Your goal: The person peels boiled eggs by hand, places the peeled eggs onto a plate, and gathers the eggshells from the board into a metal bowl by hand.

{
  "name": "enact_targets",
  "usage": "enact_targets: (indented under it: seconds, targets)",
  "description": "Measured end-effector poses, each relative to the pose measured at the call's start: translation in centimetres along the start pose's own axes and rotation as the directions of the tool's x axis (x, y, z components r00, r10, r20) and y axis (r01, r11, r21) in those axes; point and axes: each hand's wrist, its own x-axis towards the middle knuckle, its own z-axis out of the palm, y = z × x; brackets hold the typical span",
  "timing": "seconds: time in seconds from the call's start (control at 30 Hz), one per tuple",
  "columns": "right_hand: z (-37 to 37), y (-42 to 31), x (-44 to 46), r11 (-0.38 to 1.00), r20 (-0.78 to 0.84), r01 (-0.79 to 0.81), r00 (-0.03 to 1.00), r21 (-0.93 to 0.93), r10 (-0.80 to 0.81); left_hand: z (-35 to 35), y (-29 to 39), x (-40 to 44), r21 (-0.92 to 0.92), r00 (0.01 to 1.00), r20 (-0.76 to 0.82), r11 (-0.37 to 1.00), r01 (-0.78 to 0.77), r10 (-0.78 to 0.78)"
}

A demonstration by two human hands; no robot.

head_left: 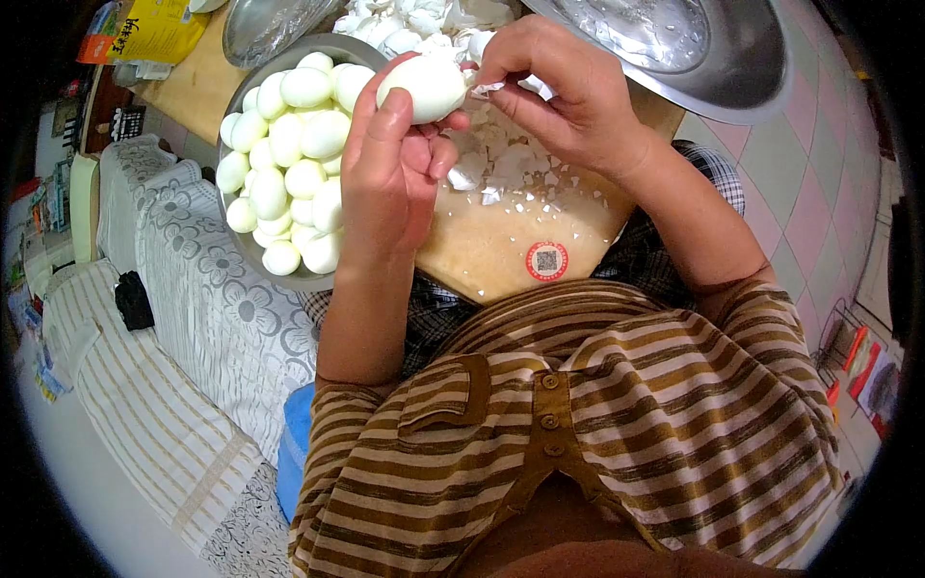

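My left hand (397, 144) is wrapped round a smooth, pale boiled egg (424, 89), which looks mostly bare of shell. Close to the egg's right end, my right hand (568, 91) pinches a small white piece of eggshell (488, 88) between thumb and fingertips. Just left of my left hand stands a metal bowl (227, 197) heaped with peeled eggs (286, 140). Beneath both hands, broken eggshell (501, 164) lies scattered over a wooden board (462, 255). A larger pile of white shells (414, 21) sits behind the egg.
A wide metal basin (747, 67) holding a clear, shiny layer stands at the upper right. Another metal bowl (265, 29) is at the upper left, near a yellow packet (154, 29). A cloth-covered sofa (222, 279) runs along the left.
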Motion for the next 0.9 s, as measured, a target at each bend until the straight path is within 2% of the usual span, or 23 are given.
enact_targets:
  seconds: [0.23,0.33,0.4,0.57,0.73,0.83,0.9]
  targets:
    - [-0.4,-0.4,0.4,0.993,0.014,0.094,0.996,-0.072,-0.093,-0.5,0.1,0.3,-0.040,0.998,0.063,0.999,0.006,-0.003]
    - [-0.7,-0.5,0.3,0.989,0.037,0.116,0.993,-0.090,-0.113,-1.1,-0.5,0.4,-0.145,0.999,0.039,0.989,0.010,-0.005]
    - [-0.7,-0.5,0.3,0.987,0.034,0.122,0.992,-0.103,-0.119,-1.2,-0.6,0.5,-0.278,0.994,0.077,0.956,0.091,-0.072]
    - [-0.7,-0.8,0.1,0.974,0.130,0.192,0.976,-0.120,-0.176,-1.2,-0.4,0.4,-0.376,0.988,0.091,0.915,0.148,-0.123]
    - [-0.7,-0.8,0.2,0.973,0.141,0.206,0.972,-0.107,-0.190,-1.5,-0.3,0.5,-0.429,0.981,0.096,0.883,0.193,-0.168]
    - [-1.4,-0.2,0.5,0.973,0.121,0.203,0.974,-0.113,-0.189,-1.4,-0.3,0.5,-0.381,0.991,0.031,0.915,0.131,-0.128]
    - [-1.9,0.8,0.5,0.965,0.104,0.222,0.973,-0.140,-0.208,-1.2,0.0,0.4,-0.359,0.989,-0.068,0.928,0.101,-0.134]
